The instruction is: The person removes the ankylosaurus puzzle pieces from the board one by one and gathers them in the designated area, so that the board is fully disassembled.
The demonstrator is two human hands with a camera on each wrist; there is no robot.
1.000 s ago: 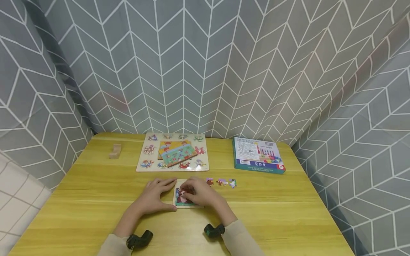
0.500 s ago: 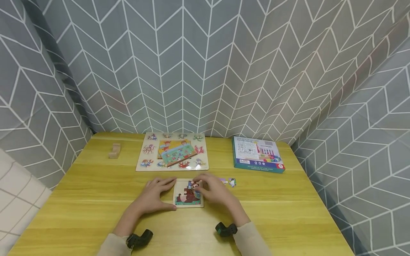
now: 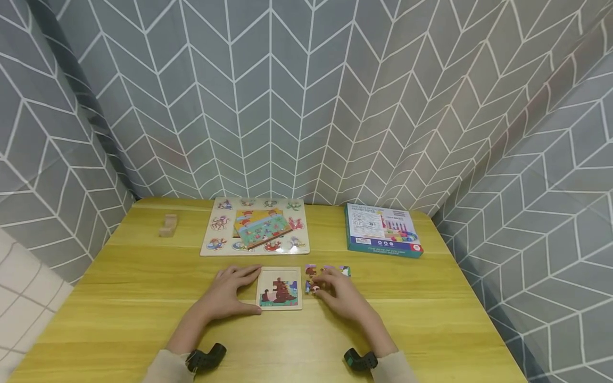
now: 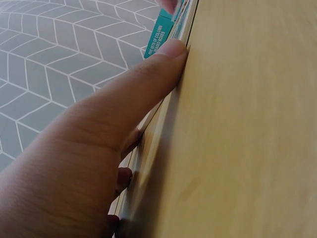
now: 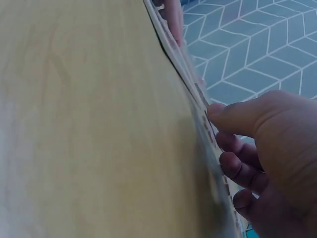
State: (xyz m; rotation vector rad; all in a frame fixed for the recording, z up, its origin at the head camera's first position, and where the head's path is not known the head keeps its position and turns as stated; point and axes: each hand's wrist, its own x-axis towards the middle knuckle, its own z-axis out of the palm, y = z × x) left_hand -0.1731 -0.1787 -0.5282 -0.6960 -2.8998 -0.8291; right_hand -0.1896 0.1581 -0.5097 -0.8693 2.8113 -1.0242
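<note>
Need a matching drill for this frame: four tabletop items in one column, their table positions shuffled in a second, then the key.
Things:
1. wooden block
2. teal game box
3. small puzzle tray
4. loose puzzle pieces

Places:
A. far right of the table, near the wall
B. between the two hands, with the left hand touching its left edge
C. far left of the table, alone
D. just right of the tray, at the right hand

Pairs: 1-C, 2-A, 3-B, 4-D
</note>
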